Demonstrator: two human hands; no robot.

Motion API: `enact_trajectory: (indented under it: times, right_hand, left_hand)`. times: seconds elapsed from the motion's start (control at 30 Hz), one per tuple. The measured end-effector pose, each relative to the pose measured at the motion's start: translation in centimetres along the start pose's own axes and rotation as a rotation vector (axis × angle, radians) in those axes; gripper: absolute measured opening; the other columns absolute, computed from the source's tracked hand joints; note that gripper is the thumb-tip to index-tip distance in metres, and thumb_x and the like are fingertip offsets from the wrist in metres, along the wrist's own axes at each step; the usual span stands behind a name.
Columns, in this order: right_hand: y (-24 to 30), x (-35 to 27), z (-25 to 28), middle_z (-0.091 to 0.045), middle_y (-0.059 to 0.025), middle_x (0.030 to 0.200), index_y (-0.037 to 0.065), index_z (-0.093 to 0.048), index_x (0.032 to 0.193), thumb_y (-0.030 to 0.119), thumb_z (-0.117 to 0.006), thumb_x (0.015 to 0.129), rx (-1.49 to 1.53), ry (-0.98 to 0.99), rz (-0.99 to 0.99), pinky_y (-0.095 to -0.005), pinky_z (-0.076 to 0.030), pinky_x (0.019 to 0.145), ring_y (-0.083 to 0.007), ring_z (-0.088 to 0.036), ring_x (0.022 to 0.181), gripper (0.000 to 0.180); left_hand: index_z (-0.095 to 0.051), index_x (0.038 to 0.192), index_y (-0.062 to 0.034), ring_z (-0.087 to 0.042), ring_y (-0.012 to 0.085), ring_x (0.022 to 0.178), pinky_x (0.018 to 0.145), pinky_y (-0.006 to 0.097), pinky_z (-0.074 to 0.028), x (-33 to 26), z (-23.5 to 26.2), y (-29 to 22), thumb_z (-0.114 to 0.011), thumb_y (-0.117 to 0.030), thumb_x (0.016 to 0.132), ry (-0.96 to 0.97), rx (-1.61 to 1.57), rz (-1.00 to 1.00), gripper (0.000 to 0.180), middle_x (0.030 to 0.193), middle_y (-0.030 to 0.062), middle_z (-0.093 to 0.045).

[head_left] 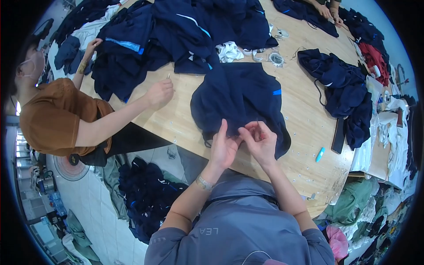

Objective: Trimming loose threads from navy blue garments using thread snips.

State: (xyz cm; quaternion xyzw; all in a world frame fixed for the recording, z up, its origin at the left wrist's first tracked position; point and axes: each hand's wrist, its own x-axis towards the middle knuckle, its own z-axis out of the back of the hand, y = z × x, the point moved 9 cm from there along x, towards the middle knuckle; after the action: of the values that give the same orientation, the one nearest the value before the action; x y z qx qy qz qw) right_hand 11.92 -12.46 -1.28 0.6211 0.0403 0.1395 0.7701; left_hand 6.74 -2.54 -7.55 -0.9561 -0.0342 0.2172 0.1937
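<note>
At table edge, hands [243, 143] pinching navy garment [240, 99], held item indiscernible

A garment [240, 99] lies on the surface [304, 128] just before the person, with both hands at its near edge: the left hand [223, 148] beside the right hand [260, 141]. Behind it a heap of garments [176, 35] covers the far side. To the right lies another bundle [342, 88], and a marker [319, 154] sits near the right rim. At the left, a co-worker's hand [160, 93] rests on the surface.
</note>
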Motion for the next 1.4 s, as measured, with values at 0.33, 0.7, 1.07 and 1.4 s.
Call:
enact_trajectory:
  times: [0.33, 0.7, 1.07, 1.4]
  right_hand:
    - [0.0, 1.0, -0.5, -0.053, 0.0009, 0.067, 0.002, -0.055, 0.08, 0.013, -0.064, 0.082, 0.289, 0.255, -0.194, -0.0194, -0.037, 0.054, -0.0034, -0.045, 0.061, 0.014]
    - [2.9, -0.6, 1.3, -0.048, 0.0023, 0.062, 0.002, -0.054, 0.081, 0.017, -0.064, 0.081, 0.227, 0.325, -0.031, -0.019, -0.033, 0.051, -0.0035, -0.043, 0.059, 0.018]
    - [6.1, -0.3, 1.8, -0.049, -0.0065, 0.061, 0.005, -0.053, 0.069, 0.024, -0.073, 0.07, -0.57, 0.075, 0.442, -0.0311, -0.038, 0.046, -0.0219, -0.051, 0.052, 0.027]
    - [6.9, -0.3, 1.7, -0.046, -0.0054, 0.059, 0.007, -0.052, 0.068, 0.027, -0.074, 0.068, -0.68, 0.071, 0.542, -0.0317, -0.036, 0.045, -0.0213, -0.049, 0.049, 0.03]
  left_hand:
    - [-0.059, 0.077, -0.0035, -0.058, 0.0159, 0.091, 0.088, 0.036, -0.046, -1.2, -3.8, -1.1, -0.047, -0.017, 0.094, 0.042, 0.09, -0.184, 0.025, 0.092, 0.0071, -0.061]
    - [-0.061, 0.081, -0.001, -0.061, 0.0152, 0.086, 0.087, 0.039, -0.05, -1.7, -5.2, -2.8, -0.05, -0.02, 0.093, -0.004, 0.021, -0.2, 0.025, 0.089, 0.0063, -0.063]
    - [-0.061, 0.089, 0.0007, -0.062, 0.0156, 0.084, 0.076, 0.031, -0.051, -2.0, -4.4, -3.0, -0.049, -0.021, 0.094, 0.041, 0.11, -0.272, 0.026, 0.093, 0.0093, -0.064]
    - [-0.059, 0.093, 0.0018, -0.062, 0.0151, 0.077, 0.068, 0.026, -0.052, -1.9, -3.9, -2.9, -0.047, -0.024, 0.094, 0.043, 0.176, -0.345, 0.028, 0.088, 0.0097, -0.064]
